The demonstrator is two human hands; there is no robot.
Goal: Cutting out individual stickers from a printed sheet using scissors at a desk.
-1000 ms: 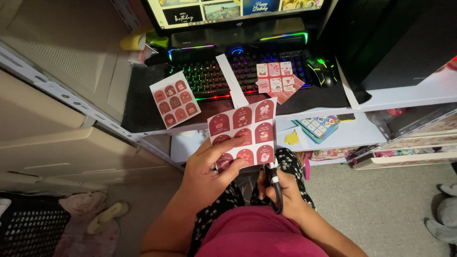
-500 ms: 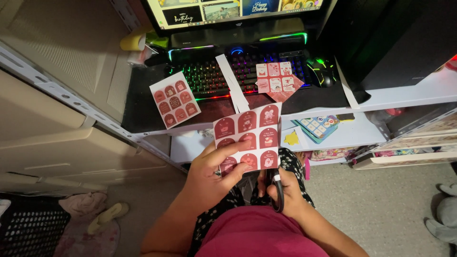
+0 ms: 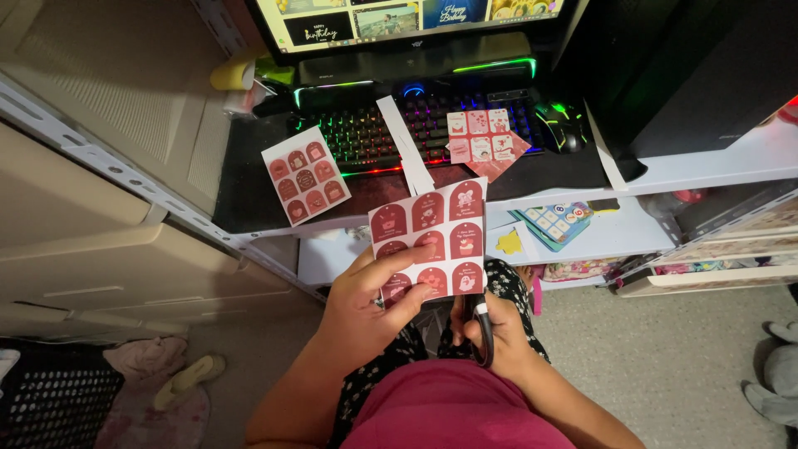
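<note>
My left hand [image 3: 366, 303] grips a white sheet of dark red gift tags [image 3: 440, 229] by its lower left corner, held upright over my lap. Below the sheet's bottom edge, my right hand [image 3: 490, 337] is closed on black-handled scissors [image 3: 482, 328], whose blades point up at the sheet's lower right part. The blade tips are hidden behind the paper.
On the dark desk lie a second sheet of red tags [image 3: 305, 175], a white paper strip [image 3: 406, 145], a smaller tag sheet [image 3: 482, 137], a lit keyboard [image 3: 399, 125] and a mouse [image 3: 559, 125]. A monitor [image 3: 399, 21] stands behind. A lower white shelf [image 3: 623, 233] holds coloured cards.
The tag sheet has shifted slightly lower and to the left in my left hand. The scissors stay under its bottom edge.
</note>
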